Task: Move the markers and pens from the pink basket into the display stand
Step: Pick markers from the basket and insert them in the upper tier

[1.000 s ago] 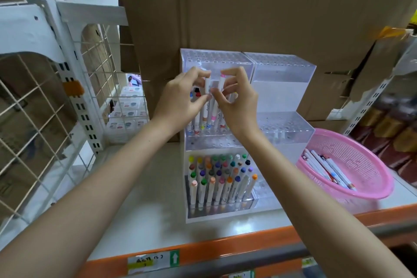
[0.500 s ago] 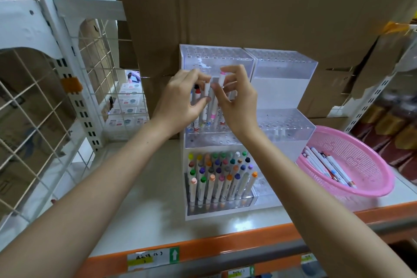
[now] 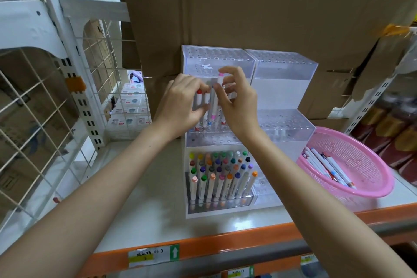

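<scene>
The left hand [image 3: 180,106] has slipped lower on the standing markers than a second ago, while the right hand [image 3: 237,101] still pinches a pink-capped marker [image 3: 217,95] between thumb and fingertips.

Nearest the camera, an orange beam [image 3: 225,240] edges a pale shelf board [image 3: 146,205]. It carries a white label [image 3: 153,254] with a green up-arrow beside handwriting too blurred to read.

On the board stands the clear acrylic display stand [image 3: 286,79], stepped in three tiers with rows of holes. Its front tier is packed with upright white-barrelled markers [image 3: 221,174] whose caps run green, purple, blue, orange and pink; the script on the barrels is too small to read. Just right of the stand sits the pink basket [image 3: 347,190], a perforated oval holding a loose bundle of pens and markers [image 3: 327,167] against its left side.

At the stand's middle tier, the left hand's fingers and thumb curl round a red-capped marker [image 3: 199,97] and its neighbours. The pink-capped marker tilts slightly beside them, its lower pink end down among them; whether it sits in a hole cannot be told.

Left of the stand rises a white wire grid panel [image 3: 33,108], with small white boxes [image 3: 130,106] stacked beyond it. Brown cardboard cartons [image 3: 270,7] fill the wall behind the stand.
</scene>
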`<state>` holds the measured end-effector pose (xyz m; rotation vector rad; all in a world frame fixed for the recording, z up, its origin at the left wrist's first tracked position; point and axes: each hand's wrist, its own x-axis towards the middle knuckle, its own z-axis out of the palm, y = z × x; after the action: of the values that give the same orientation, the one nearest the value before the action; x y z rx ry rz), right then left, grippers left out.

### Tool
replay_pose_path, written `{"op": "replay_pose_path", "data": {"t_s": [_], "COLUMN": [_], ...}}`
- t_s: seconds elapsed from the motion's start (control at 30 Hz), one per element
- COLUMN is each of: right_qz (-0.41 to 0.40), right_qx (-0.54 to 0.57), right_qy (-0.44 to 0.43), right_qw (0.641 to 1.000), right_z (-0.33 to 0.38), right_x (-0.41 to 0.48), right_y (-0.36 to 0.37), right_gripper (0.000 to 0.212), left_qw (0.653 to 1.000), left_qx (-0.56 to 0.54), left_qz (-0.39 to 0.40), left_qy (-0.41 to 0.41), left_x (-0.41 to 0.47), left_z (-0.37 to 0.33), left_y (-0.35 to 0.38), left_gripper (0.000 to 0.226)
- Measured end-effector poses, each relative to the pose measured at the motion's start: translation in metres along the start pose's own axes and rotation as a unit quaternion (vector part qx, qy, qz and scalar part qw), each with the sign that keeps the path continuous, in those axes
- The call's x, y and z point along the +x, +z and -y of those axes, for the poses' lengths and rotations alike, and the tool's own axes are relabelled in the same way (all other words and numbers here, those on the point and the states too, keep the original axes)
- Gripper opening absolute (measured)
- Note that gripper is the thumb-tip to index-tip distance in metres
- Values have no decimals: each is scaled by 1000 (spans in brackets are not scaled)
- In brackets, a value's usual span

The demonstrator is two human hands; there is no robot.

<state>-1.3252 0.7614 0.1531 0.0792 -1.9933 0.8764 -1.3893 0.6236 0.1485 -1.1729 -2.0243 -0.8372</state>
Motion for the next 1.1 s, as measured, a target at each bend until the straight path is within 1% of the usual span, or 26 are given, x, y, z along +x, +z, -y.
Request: {"op": "replay_pose_path", "data": {"t_s": [0.3, 0.47, 0.7, 0.9, 1.1], "right_qz": [21, 39, 65, 75, 83], "right_qx": [5, -15, -32, -28, -44], "right_qy": [0, -20, -24, -19, -26], "right_qw": [1000, 999, 997, 997, 995], "right_z": [1, 0, -3, -8, -11], "right_x": [-4, -4, -8, -14, -16], "right_y": [-3, -3, -4, -2, -3], "right_gripper": [32, 31, 30, 30, 24], "left_qw": [999, 999, 996, 995, 995], "left_qx": [33, 25, 47, 61, 61], "left_qz": [11, 23, 53, 55, 55], "left_qy": [14, 21, 51, 58, 60], "left_x": [-3, -4, -13, -14, -14], "left_z": [-2, -2, 3, 5, 5], "left_y": [0, -2, -3, -4, -2], "left_gripper": [24, 28, 43, 45, 46]}}
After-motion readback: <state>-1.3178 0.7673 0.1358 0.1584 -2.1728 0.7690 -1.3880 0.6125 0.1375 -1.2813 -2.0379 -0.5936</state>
